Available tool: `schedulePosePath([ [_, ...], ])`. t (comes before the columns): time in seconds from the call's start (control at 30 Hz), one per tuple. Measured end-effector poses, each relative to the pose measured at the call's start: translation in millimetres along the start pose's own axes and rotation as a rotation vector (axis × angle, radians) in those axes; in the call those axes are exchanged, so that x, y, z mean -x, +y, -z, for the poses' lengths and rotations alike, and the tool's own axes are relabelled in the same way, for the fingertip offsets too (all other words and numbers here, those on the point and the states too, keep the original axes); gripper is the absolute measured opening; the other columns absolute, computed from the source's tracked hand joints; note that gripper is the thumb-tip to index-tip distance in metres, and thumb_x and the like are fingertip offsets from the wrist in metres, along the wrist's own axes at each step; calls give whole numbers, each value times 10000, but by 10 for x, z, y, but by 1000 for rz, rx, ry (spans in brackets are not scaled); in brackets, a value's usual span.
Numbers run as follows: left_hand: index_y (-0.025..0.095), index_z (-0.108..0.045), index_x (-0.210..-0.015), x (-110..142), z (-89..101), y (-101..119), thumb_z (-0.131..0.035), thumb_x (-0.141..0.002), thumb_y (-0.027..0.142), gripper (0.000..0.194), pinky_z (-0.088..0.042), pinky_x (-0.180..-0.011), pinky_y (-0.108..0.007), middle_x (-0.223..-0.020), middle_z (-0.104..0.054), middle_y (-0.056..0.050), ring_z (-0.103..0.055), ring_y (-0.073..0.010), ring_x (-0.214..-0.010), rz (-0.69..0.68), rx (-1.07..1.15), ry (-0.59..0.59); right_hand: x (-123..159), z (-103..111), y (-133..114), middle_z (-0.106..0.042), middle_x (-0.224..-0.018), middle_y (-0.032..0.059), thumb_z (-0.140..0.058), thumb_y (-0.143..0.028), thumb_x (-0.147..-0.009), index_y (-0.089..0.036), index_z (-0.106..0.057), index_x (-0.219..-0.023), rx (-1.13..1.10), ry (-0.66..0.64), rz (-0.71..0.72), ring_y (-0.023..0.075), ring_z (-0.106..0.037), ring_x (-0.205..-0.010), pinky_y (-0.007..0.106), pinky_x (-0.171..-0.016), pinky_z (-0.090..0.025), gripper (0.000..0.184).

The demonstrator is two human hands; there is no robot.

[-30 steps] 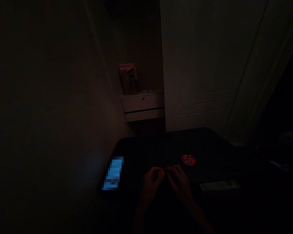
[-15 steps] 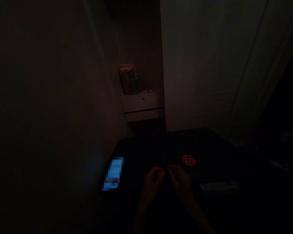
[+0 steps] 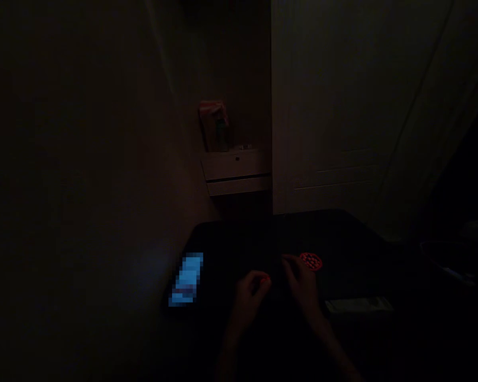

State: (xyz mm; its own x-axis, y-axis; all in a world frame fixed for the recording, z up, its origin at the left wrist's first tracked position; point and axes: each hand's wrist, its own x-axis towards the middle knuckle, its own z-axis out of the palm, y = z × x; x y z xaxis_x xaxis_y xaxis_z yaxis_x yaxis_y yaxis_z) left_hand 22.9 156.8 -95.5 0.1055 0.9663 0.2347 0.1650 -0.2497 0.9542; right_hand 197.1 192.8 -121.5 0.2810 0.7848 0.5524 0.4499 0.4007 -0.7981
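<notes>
In very dim light, my left hand [image 3: 252,294] is closed in a pinch around a small glowing red object [image 3: 265,279] whose kind I cannot make out. My right hand [image 3: 301,281] is raised over the dark table, to the right of the left hand and apart from it. Its thumb and fingertips are close together, and whether something tiny sits between them is too dark to see. Just beyond the right hand lies a round red dish-like piece [image 3: 311,261] with several small red bits or holes inside its rim; the hand partly overlaps its left edge.
A lit, pixelated screen [image 3: 186,279] lies at the table's left side. A pale flat packet or strip [image 3: 358,305] is at the right front. Behind the dark table [image 3: 239,239] are a small drawer unit [image 3: 239,165] with a red-topped bag [image 3: 214,124] and a large pale door [image 3: 342,106].
My right hand has drawn away from the left, moving right and farther out towards the round red piece. The left hand keeps its pinch. The view has shifted slightly.
</notes>
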Motion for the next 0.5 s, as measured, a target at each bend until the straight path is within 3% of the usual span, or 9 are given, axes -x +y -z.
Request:
schedulePosePath([
  [0.27,181,-739,-988,-5,-15,7,-695,-883,446,288,-538,-875,-328,-987,-768,-67,-704,-234,-956,27,7,-5,18,-41,27,-743,-931,95,-491,-389,-1023,-208,-717,-928,156,-162,90,260,-695,-898,393,-836,-533,304],
  [0.5,180,-737,-976,-13,-18,5,-697,-878,449,288,-539,-864,-323,-974,-770,-64,-703,-231,-949,18,-1,-4,50,-131,9,-716,-966,87,-549,-236,-983,-209,-706,-946,345,-161,70,252,-678,-918,358,-825,-515,164],
])
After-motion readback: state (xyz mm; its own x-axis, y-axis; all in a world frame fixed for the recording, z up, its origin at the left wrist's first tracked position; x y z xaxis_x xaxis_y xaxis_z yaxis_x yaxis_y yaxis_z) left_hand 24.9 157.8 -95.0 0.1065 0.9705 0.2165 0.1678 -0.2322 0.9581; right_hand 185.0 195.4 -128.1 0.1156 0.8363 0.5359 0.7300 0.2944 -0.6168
